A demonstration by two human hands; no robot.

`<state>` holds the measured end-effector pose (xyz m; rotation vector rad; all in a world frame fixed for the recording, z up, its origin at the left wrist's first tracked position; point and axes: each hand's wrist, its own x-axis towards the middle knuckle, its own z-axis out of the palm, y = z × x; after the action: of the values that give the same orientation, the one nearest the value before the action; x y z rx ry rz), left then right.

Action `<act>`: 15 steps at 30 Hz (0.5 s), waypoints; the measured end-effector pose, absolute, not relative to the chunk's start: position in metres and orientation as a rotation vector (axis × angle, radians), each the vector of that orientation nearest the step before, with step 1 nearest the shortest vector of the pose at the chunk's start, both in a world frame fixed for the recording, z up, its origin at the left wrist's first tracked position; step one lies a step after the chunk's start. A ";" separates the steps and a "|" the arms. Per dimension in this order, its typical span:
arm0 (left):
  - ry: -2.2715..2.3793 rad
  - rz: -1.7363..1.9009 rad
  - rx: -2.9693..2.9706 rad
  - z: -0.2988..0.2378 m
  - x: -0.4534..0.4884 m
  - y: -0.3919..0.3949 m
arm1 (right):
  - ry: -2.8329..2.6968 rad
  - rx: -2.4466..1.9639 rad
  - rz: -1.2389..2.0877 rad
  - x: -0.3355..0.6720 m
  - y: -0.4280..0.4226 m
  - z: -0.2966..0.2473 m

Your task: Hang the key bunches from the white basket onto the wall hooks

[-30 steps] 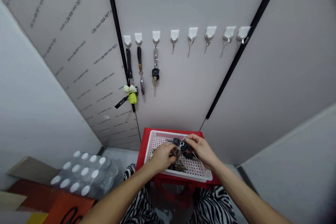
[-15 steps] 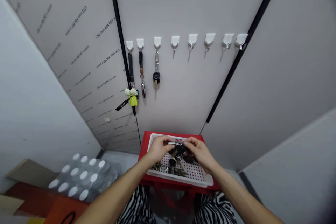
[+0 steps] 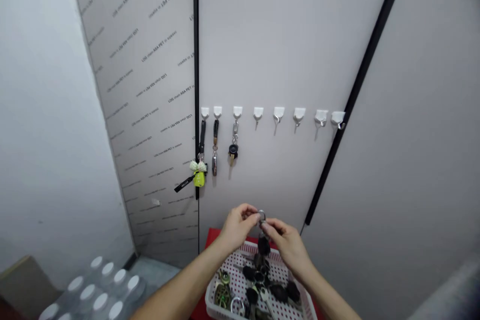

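Observation:
My left hand [image 3: 237,226] and my right hand [image 3: 282,238] meet in front of the wall, both pinching the ring of a black key [image 3: 263,244] that dangles between them above a white perforated basket [image 3: 305,300]. The basket holds several loose keys and fobs [image 3: 252,285]. Above, a row of white wall hooks [image 3: 257,113] runs across the panel. The three leftmost hooks carry keychains: one with a yellow-green charm [image 3: 199,177], one with a dark strap [image 3: 215,146], one with a round black fob [image 3: 233,149]. The other hooks [image 3: 299,114] are bare.
The basket rests on a red stool [image 3: 211,238]. A shrink-wrapped pack of white-capped bottles [image 3: 95,295] lies on the floor at lower left, beside a cardboard piece [image 3: 17,275]. Black vertical strips [image 3: 195,85] divide the grey wall panels.
Both hands have lifted out of the basket with the black key, now held higher in front of the wall. The camera has tilted up, so the hooks sit lower in view.

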<state>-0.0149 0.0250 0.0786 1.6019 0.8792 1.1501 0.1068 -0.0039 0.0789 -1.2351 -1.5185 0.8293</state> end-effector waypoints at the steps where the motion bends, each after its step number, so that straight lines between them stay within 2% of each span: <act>1: 0.835 1.166 1.590 0.081 -0.014 0.028 | -1.497 -1.225 0.818 0.105 0.003 0.090; 5: 0.787 1.253 1.577 0.106 -0.006 0.047 | -1.403 -1.117 0.759 0.095 0.034 0.141; 10: 0.929 1.489 1.553 0.167 0.004 0.089 | -1.262 -0.970 0.747 0.083 0.079 0.203; 15: 1.121 1.597 1.661 0.204 0.008 0.118 | -1.258 -1.020 0.616 0.082 0.112 0.237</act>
<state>0.0076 0.1177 0.2037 1.6607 1.1213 1.5974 0.0817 0.1120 0.2369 -1.0200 -1.2584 0.6160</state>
